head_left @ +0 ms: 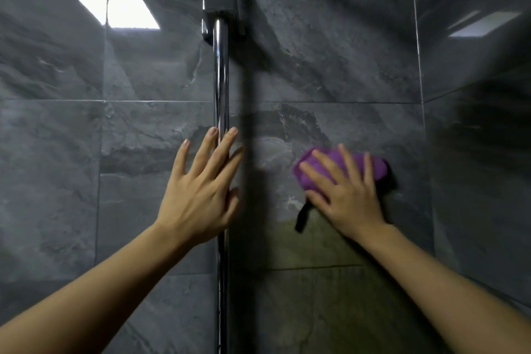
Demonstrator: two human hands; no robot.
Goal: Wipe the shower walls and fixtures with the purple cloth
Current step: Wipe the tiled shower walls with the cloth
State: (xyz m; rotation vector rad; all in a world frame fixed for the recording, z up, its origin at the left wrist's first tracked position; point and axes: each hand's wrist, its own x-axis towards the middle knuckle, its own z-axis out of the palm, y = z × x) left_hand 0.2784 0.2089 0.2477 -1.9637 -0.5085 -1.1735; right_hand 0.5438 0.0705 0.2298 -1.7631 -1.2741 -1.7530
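Dark grey marble-look tiled shower wall (71, 129) is filling the view, glossy, with pale grout lines crossing it. A bright ceiling-light reflection (117, 11) is sitting on the upper-left tiles.

Left hand (201, 195) is reaching up from bottom left, fingers straight and spread wide, gripping nothing. It is lying over the vertical chrome shower rail (220, 72); the fingers are crossing in front of the rail, and the thumb is showing on the rail's right side. Cannot tell whether the palm is actually pressing the rail or just the wall beside it.

The rail is running top to bottom near centre. A dark grey square slider bracket (222, 13) is sitting on it high up, well above the left hand. A broad dark shadow is falling on the wall just right of the rail.

Right hand (346, 195) is lying flat, fingers straight and splayed, pressing the bunched purple microfibre cloth (373, 167) against the wall. The cloth is right of the rail, apart from it, at about the height of the left hand's fingertips, showing mostly above and between the fingers. A short black strap (302, 217) is hanging down near the thumb side of the hand, against the tile.

Far right, the side wall (474, 152) is meeting the back wall at a corner, with a fainter light reflection up high.
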